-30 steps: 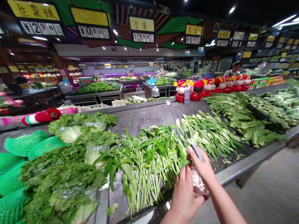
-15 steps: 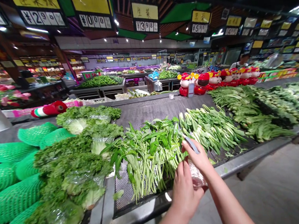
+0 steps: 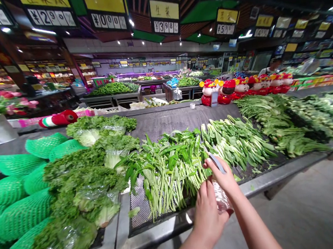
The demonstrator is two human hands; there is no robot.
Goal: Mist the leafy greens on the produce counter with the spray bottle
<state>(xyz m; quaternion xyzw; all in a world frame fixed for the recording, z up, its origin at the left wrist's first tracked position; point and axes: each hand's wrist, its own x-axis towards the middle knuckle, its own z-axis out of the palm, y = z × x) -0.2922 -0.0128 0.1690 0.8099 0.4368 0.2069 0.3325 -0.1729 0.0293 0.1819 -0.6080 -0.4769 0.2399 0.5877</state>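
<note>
My left hand is wrapped around the lower part of a clear, shiny bottle-like container, low over the front edge of the vegetable stand. My right hand is closed at the container's top, around a grey curved handle-like piece. Fingers hide much of the container, so its exact kind cannot be made out. Just beyond my hands lies a pile of water spinach, stems toward me. Beside it on the right are small bunches of leafy greens.
Lettuce, partly in clear wrap, and green foam-net sleeves lie at left. Red figurines line the back ledge near a small white roll. A metal rim edges the stand. Price signs hang overhead; a person stands far right.
The view has shifted slightly, so the stand and signs sit a little further right. Both hands keep the same hold, with the container tilted much as before.
</note>
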